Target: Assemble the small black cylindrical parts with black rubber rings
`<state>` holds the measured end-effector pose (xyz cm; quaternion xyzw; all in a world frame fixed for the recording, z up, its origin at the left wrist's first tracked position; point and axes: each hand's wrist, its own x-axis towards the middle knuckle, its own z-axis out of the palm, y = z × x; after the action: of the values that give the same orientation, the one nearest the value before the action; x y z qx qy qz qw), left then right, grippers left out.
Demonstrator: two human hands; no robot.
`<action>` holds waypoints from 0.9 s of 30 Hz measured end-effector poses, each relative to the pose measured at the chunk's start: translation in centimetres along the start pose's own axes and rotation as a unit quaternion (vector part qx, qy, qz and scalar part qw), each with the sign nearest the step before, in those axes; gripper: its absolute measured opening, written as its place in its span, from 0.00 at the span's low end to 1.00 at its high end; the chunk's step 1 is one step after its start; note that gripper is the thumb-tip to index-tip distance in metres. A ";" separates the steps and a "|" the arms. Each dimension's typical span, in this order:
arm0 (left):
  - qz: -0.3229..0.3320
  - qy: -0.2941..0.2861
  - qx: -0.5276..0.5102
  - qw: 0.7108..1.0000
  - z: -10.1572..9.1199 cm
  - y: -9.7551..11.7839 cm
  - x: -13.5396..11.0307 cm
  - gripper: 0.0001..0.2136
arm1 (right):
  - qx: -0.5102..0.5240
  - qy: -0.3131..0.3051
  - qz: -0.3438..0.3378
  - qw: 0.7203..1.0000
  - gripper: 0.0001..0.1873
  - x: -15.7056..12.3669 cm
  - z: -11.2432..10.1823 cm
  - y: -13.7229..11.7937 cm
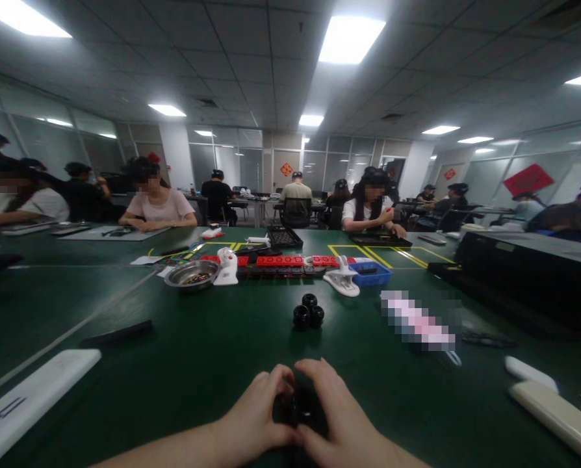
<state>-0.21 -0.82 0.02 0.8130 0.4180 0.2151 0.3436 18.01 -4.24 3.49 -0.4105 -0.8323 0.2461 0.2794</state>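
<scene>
Two bare hands, our left hand (pixel 257 408) and right hand (pixel 338 408), are facing each other at the near side of a green table (pixel 197 354). Between them we are grasping one glossy black piece (pixel 306 408) — both sets of fingers are curling about its sides, hiding much of its shape. Straight ahead, well apart from our hands, three round black pieces (pixel 309 312) are sitting in a close cluster. At our near left, a long white box (pixel 41 396) is lying aslant, a dark bar (pixel 117 333) resting beyond it. At our right we are listing a beige block (pixel 558 416), a white case (pixel 529 373) lying just beyond it, and a pink and white item (pixel 417 320), blurred by pixels. Farther off, a metal bowl (pixel 172 281) is holding small pieces; a white stand (pixel 227 270) is standing beside it, a red strip (pixel 279 260) is running across the middle, and a white clip (pixel 342 281) is lying near a blue tray (pixel 377 278). Beyond — several people are sitting at tables.
</scene>
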 end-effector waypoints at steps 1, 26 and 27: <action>0.007 -0.001 0.003 1.000 0.0 -0.1 0.0 0.23 | -0.008 0.008 0.023 1.000 0.32 0.1 0.0 -0.1; -0.049 -0.021 -0.009 0.999 -1.0 1.9 -0.4 0.25 | -0.214 0.136 0.217 0.943 0.21 6.8 0.5 7.7; -0.048 -0.019 -0.008 0.999 -1.0 1.9 -0.4 0.25 | -0.219 0.134 0.218 0.942 0.21 7.0 0.6 7.8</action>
<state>-0.03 -1.55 2.04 0.7933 0.4483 0.1865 0.3674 18.32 5.66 -0.08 -0.6624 -0.7105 0.0558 0.2307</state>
